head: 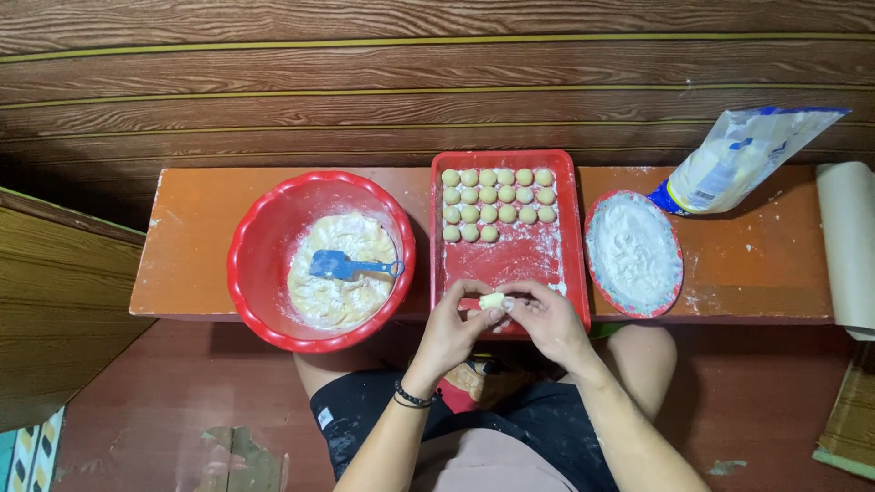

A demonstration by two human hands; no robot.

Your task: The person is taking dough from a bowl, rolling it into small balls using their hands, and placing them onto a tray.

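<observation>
Dough sits between your fingertips: a small pale dough piece (493, 301) is pinched from both sides, your left hand (453, 330) grasping it from the left and your right hand (549, 321) from the right. Both hands meet over the near edge of the red tray (571, 264), just above your lap. A dark bracelet (410, 398) circles your left wrist.

On the tray, dough balls (497, 202) lie in neat rows at the far end, three full rows and a shorter fourth one, close together. The near part of the tray is dusted with flour.

To your left, just beside the tray, stands a red bowl (264, 246) with soft, pale dough mass (339, 273) in it; a blue scraper (339, 266) lies on top of that mass, its handle pointing toward the tray. To your right, near the tray, a red-rimmed plate (677, 273) holds a heap of white flour (632, 248). Beyond the plate, a plastic bag (743, 157) lies tilted against the wooden wall (365, 100). A roll of pale paper (849, 246) rests at the far right end.

All of this stands on a low orange bench (191, 246), spotted with flour, and you sit behind it with your knees under its near edge.
</observation>
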